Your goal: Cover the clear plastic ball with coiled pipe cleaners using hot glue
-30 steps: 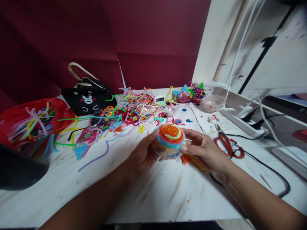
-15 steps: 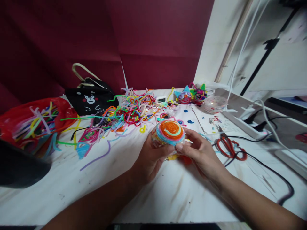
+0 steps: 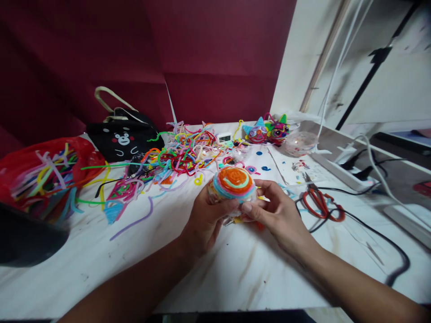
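A round ball point(image 3: 235, 182) is held between both hands above the table. Its top is covered with coiled pipe cleaners in orange, mint, pink and blue, and its lower side looks clear and shiny. My left hand point(image 3: 206, 219) wraps the left side, thumb across the front. From the right, my right hand point(image 3: 276, 207) pinches the lower front edge with its thumb, fingers curled behind. The underside is hidden by my hands. Just beneath and behind lie yellow and orange bits, partly covered.
A heap of pipe cleaners point(image 3: 188, 150) spreads behind, beside a black bag point(image 3: 123, 139). A red bag point(image 3: 84, 157) of pipe cleaners is at left. Two decorated balls with ears point(image 3: 258, 132) stand at the back. Red-handled pliers point(image 3: 314, 202) and a black cable point(image 3: 377, 229) lie right.
The ball has shifted slightly left and tilted a little within my hands. The whole view has moved slightly too. Both hands keep hold.
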The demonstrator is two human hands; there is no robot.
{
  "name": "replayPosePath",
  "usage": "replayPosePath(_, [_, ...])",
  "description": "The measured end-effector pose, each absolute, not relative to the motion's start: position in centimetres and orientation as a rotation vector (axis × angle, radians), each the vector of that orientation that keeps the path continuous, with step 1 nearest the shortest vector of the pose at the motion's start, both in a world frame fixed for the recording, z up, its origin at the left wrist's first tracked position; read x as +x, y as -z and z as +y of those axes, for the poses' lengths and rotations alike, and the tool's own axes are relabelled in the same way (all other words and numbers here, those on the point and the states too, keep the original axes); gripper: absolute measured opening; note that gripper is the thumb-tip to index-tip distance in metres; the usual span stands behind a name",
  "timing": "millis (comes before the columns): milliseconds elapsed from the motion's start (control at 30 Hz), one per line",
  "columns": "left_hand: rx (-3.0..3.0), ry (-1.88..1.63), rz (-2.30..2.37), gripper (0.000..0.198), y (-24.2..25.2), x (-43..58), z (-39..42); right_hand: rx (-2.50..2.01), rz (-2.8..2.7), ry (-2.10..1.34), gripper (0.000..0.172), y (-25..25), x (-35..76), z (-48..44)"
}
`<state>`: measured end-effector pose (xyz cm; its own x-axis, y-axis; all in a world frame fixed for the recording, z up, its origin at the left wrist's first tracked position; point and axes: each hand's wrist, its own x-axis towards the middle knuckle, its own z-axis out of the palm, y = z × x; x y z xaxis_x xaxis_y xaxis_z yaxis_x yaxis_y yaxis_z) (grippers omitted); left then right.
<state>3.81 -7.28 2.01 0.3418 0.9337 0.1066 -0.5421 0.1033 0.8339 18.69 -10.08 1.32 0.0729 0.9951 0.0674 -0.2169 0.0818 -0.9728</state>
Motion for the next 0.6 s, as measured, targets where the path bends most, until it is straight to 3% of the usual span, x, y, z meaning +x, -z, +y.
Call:
replayPosePath(267, [0.869,-1.175,0.456,0.036,-2.4,3.3,-6.7,-1.089,-1.314,-0.991,0.057,-1.3,20.6,-9.7])
replayPosePath(433, [0.795,-1.209,0.452,0.039,-2.4,2.9,-6.0,-1.488,-1.892,-0.629,0.025,-1.7,23.7,-9.8])
replayPosePath(600, [0.742,-1.236,0.483,0.046,-2.6,2.6,-5.6,-1.779,-2.416,-0.490,0.015,-2.0,25.0,-9.9])
